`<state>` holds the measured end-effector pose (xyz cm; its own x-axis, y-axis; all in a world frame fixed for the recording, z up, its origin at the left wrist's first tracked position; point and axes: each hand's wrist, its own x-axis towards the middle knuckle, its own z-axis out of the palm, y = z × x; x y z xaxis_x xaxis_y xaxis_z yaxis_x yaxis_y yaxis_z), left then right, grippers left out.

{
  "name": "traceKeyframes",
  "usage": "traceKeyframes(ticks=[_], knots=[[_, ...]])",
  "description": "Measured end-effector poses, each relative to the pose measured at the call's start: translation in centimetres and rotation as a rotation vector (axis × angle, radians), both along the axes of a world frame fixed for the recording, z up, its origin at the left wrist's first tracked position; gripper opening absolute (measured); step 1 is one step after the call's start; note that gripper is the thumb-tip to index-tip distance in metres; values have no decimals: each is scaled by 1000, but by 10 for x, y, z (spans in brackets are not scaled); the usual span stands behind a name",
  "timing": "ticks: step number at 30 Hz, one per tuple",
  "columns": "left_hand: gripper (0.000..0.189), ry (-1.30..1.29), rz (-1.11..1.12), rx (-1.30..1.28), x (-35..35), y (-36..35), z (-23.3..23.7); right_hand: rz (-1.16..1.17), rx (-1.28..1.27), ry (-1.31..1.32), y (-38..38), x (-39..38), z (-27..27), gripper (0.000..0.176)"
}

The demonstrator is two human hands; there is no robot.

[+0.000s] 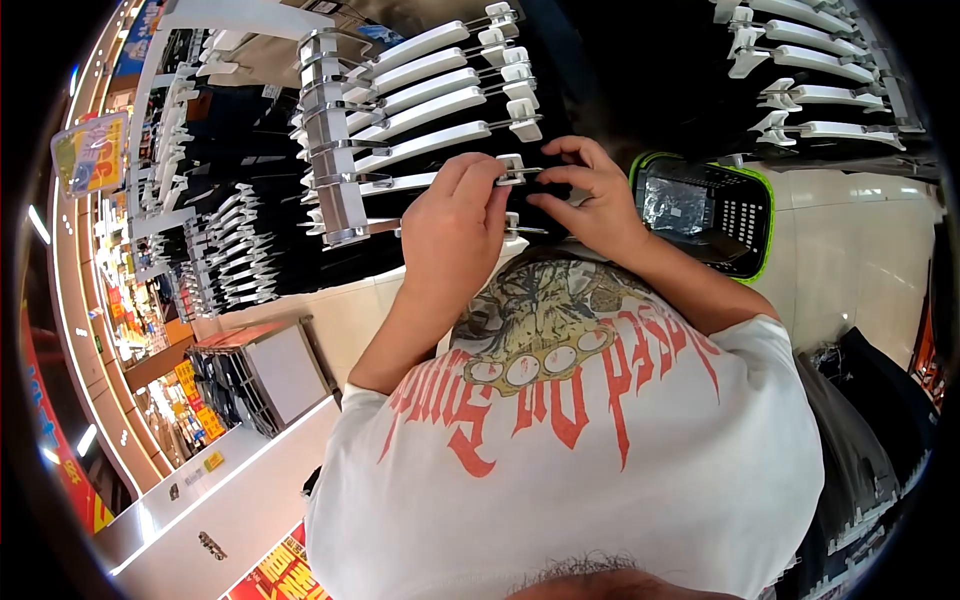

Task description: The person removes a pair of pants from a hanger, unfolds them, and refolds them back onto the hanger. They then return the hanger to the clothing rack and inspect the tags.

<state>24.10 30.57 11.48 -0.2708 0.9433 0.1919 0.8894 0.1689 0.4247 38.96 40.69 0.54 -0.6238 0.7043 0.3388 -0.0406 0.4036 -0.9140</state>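
Observation:
White clip hangers (pixel 430 125) hang side by side on a metal rail (pixel 335 150), with dark garments (pixel 440 235) below them. My left hand (pixel 455 230) is closed on the clip (pixel 510 170) of one hanger near the front of the row. Just right of that clip is my right hand (pixel 590 195), its fingers apart and curved toward it, with nothing visible between them. One more hanger lies nearer to my body, its clip partly beside my left hand.
A black basket with a green rim (pixel 768 215) stands on the floor to the right, a clear plastic package inside. More hangers (pixel 820 60) are at upper right and on a rack (pixel 235 245) at left. A white counter (pixel 230 490) is at lower left.

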Motion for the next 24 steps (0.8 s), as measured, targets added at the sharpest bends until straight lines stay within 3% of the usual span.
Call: traceKeyframes(ticks=[6,17,24], knots=[[12,44,-21,87,0,-5,-5,83,107,-30,1,-1,-6,22],[10,42,-71,68,-2,-4,-4,21,154,28,-1,-3,-3,16],[21,113,-138,19,-5,3,6,77,119,27,6,-3,-1,16]])
